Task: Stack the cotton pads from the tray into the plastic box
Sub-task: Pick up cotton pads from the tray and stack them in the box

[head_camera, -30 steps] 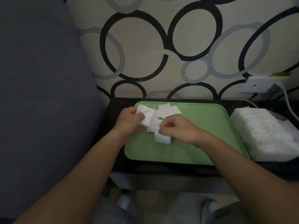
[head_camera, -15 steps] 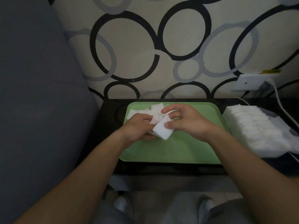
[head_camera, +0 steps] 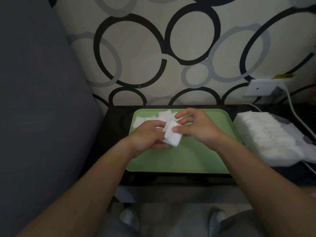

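OK, stack of pads (head_camera: 171, 136) sits just above the tray (head_camera: 188, 159) middle, my left hand (head_camera: 147, 135) curled round it, right hand (head_camera: 200, 127) pinching its edge: I'd square edges flush before carrying it to the box (head_camera: 266, 137) right of the tray, loose pads (head_camera: 148, 119) at tray's back next.

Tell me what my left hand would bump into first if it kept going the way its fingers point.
Your left hand points right, into the stack of cotton pads it holds. Just beyond, it would likely meet the right hand, which pinches the same stack. Depth is unclear.
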`<state>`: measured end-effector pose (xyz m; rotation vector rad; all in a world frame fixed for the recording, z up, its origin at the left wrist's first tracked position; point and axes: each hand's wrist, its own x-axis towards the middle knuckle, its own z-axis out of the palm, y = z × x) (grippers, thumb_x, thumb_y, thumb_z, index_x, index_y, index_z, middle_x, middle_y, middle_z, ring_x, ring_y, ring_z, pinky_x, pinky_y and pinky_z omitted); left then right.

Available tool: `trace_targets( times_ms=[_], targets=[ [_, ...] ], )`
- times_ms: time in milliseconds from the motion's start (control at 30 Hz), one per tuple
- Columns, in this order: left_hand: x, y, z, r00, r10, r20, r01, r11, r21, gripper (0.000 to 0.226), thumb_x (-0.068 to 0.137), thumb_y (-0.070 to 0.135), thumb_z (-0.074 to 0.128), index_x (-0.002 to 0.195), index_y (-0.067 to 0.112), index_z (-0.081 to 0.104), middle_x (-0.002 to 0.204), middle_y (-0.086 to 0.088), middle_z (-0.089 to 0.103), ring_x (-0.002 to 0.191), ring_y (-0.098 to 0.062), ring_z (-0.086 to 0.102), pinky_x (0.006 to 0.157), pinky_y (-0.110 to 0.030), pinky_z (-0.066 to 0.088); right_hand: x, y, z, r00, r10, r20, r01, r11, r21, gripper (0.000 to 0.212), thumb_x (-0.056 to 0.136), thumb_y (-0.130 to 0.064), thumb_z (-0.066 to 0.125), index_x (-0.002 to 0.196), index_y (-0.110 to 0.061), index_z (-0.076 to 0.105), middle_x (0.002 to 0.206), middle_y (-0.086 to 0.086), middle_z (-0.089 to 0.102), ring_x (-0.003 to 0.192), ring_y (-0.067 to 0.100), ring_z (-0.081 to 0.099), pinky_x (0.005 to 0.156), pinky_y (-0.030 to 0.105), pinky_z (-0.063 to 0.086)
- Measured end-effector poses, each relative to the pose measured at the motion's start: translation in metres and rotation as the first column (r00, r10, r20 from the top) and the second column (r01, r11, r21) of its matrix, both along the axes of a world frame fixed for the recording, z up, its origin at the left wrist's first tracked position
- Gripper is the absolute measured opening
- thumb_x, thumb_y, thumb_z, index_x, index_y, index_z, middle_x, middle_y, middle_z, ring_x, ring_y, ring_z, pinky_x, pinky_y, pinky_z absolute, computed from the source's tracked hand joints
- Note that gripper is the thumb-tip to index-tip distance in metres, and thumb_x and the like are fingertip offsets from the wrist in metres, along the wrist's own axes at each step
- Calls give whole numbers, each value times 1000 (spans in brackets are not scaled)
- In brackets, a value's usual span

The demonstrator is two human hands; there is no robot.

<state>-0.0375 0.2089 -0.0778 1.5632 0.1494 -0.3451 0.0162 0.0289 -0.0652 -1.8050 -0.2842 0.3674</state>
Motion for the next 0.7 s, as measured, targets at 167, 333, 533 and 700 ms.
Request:
trace_targets(
  times_ms=[167,333,533,700],
  targets=[
    [3,2,2,994,72,-85,-77,996,-53,24,99,9,51,118,10,66,112,-14,73,97,-26,73,76,-35,60,2,7,-6,998,-16,54,21,995,-93,37,72,-9,86,102,-14,66,90,9,66,75,20,66,66,36,56],
    [5,7,-1,983,185,7,-185,983,18,21,94,19,67,112,9,68,114,-14,72,98,-25,72,76,-33,62,11,17,-20,979,-69,193,121,954,-273,31,77,-40,81,96,-21,65,78,-3,63,66,11,60,58,24,40],
    [12,31,-9,889,454,67,-458,887,61,29,93,7,66,123,7,65,112,-11,68,91,-20,68,67,-29,59,24,7,-35,985,-7,175,97,856,-509,12,92,-31,65,91,-21,70,96,0,71,91,19,66,82,31,50],
    [12,38,-12,888,454,76,-459,886,66,31,94,9,65,125,9,65,111,-8,69,93,-19,69,64,-26,57,13,25,-40,978,179,104,-52,696,-716,63,81,-49,73,135,-26,50,124,7,53,104,26,61,96,41,50]
  ],
)
